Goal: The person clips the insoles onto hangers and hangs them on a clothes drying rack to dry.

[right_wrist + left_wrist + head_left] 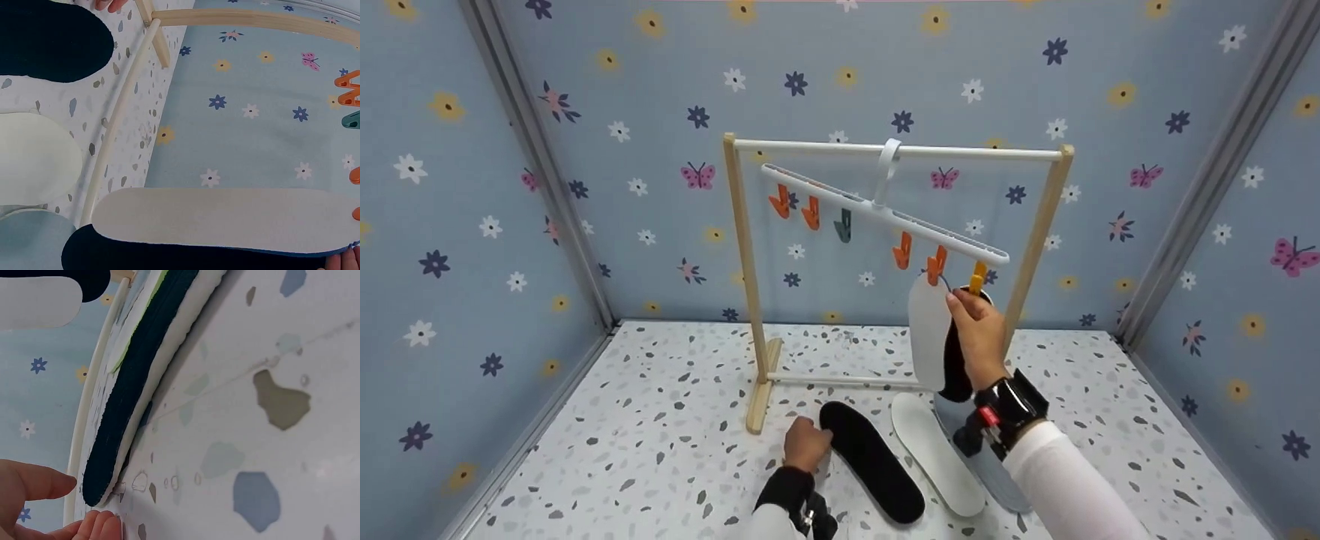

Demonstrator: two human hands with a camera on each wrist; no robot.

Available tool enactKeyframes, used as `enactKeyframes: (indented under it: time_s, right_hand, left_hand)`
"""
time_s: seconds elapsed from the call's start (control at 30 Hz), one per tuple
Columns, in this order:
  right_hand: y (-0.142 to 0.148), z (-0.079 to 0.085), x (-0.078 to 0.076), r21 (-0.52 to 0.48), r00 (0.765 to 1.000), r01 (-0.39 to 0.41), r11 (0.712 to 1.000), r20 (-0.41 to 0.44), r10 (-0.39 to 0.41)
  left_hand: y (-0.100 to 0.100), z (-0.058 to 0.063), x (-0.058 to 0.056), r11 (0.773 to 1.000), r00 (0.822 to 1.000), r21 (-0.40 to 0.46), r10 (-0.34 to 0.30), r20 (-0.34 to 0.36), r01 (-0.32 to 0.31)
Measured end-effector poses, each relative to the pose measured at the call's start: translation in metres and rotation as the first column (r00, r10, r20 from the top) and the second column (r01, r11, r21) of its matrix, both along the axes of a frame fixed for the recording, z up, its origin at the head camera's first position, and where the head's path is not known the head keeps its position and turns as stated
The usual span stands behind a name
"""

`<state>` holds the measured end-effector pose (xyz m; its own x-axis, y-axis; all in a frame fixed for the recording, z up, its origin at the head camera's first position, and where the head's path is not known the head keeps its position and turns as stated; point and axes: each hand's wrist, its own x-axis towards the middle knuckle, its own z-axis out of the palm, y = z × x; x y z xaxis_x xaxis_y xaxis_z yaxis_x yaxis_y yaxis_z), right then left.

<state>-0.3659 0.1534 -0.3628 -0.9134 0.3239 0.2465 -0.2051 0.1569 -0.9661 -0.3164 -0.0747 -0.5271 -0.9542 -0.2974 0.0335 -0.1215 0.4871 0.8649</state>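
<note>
Grey insole, white insole, black insole being left unclipped on table, apparently remaining work. Black insole's end being bracketed, not visibly gripped, by parted fingers of left hand. Farther off, second black insole being pinched by closed fingers of right hand beneath yellow clip; clip's bite unclear. Second white insole being held by orange clip, seemingly done.

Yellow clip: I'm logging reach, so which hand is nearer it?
Right. The right hand is just below the yellow clip, pinching a hanging insole; the left hand is far lower, beside a lying black insole.
</note>
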Motion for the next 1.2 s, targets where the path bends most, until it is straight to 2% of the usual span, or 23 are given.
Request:
enactKeyframes:
  time_s: [0.23, 0.43, 0.57, 0.9, 1.07, 1.2]
  right_hand:
    - [0.005, -0.009, 0.000, -0.030, 0.999, 0.019, 0.999, -0.035, -0.020]
    - [0.005, -0.015, 0.002, -0.093, 0.993, 0.088, 0.992, -0.066, -0.095]
    - [0.003, -0.017, 0.004, -0.097, 0.987, 0.121, 0.988, -0.093, -0.130]
    - [-0.005, -0.023, 0.005, -0.062, 0.990, 0.076, 0.995, -0.115, -0.083]
    - [-0.007, -0.026, 0.007, 0.003, 0.993, 0.055, 0.999, -0.104, -0.054]
    - [-0.010, -0.028, 0.008, -0.005, 0.994, 0.010, 1.000, -0.108, -0.010]
  left_hand:
    - [0.006, -0.004, -0.001, 0.996, 0.998, -0.085, -0.036, -0.060, 0.031]
    - [0.013, -0.008, -0.001, 0.987, 0.999, -0.159, 0.014, -0.038, -0.020]
    - [0.019, -0.011, -0.002, 0.981, 0.998, -0.186, 0.050, -0.032, -0.055]
    - [0.030, -0.011, -0.002, 0.955, 0.995, -0.281, 0.088, -0.050, -0.098]
    - [0.030, -0.009, -0.001, 0.962, 0.996, -0.257, 0.082, -0.045, -0.091]
    - [0.030, -0.009, -0.003, 0.968, 0.996, -0.235, 0.085, -0.038, -0.092]
